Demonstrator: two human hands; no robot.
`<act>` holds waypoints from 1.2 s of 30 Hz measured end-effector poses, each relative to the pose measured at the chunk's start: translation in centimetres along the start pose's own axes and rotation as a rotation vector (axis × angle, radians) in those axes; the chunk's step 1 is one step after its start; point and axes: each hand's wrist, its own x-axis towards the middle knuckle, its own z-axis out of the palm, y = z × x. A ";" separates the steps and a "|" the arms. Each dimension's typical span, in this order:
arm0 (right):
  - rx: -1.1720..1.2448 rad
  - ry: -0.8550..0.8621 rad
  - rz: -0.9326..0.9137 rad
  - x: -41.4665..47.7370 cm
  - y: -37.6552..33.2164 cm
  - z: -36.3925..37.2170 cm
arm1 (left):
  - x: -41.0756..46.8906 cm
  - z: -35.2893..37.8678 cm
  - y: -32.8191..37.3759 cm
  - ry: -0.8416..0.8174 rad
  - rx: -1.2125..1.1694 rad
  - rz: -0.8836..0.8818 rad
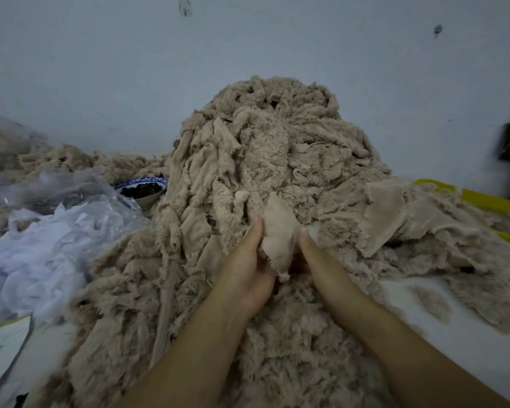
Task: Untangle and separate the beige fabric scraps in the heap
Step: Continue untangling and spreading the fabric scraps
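Beige fabric scraps [262, 142] rise in a tall, shaggy heap in the middle of the view, against a grey wall [100, 69]. At its near foot, 2 hands close together grip 1 smooth beige scrap [277, 234], the left hand [248, 260] and right hand [309, 254] each with a thumb raised along its edge, fingers hidden behind the cloth. White fluff [42, 245] in clear plastic and a patterned bowl [143, 188] lie left, a yellow crate [483, 198] right.
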 end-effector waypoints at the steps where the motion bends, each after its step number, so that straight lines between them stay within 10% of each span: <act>1: -0.020 0.005 0.002 0.0 -0.1 0.1 | 0.1 0.0 -0.1 -0.016 -0.006 -0.009; 8: -0.243 0.133 -0.106 0.2 -0.2 -0.3 | 0.3 0.0 -0.4 -0.064 0.014 0.062; 15: -0.473 0.162 -0.176 0.1 0.5 -0.3 | 0.2 0.1 -1.2 0.106 0.513 0.246; 25: -0.539 -0.209 -0.309 -1.0 0.2 0.6 | 1.7 -3.3 3.2 0.392 -0.238 0.245; 30: -0.359 0.114 -0.130 0.4 0.3 -1.2 | 0.5 -1.1 1.3 0.140 0.183 0.199; 36: 0.191 -0.084 0.017 0.4 0.6 -1.8 | -1.2 -0.1 0.4 -0.096 0.459 0.106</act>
